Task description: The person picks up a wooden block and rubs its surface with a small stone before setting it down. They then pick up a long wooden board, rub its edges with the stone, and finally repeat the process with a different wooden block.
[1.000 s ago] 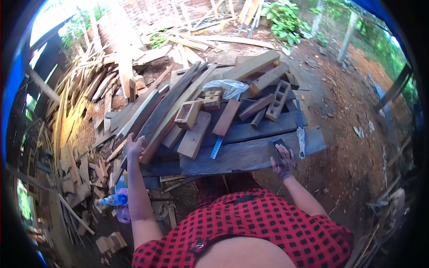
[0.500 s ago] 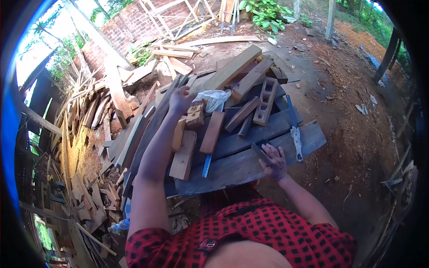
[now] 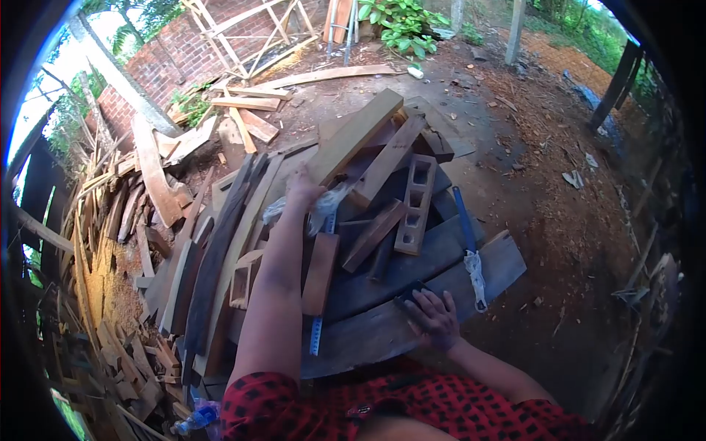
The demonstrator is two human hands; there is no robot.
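Note:
My left hand reaches across the bench to the near end of a long pale beam and a crumpled clear plastic bag. Its fingers are too blurred to show a grip. My right hand is closed over a small dark flat block on the front plank. Between the hands lies a reddish wood block on top of a blue-marked ruler. A mortised wood piece and a shorter brown block lie beyond. My left forearm partly hides another hollowed block.
A slim blue tool with a plastic-wrapped end lies at the right. Long dark boards line the left side. Offcuts and a plastic bottle are lower left. A brick wall stands behind.
The view has shifted, so the bench appears lower. My left hand has moved closer to the pale beam and bag, its forearm now over the left blocks. My right hand stays at the dark block.

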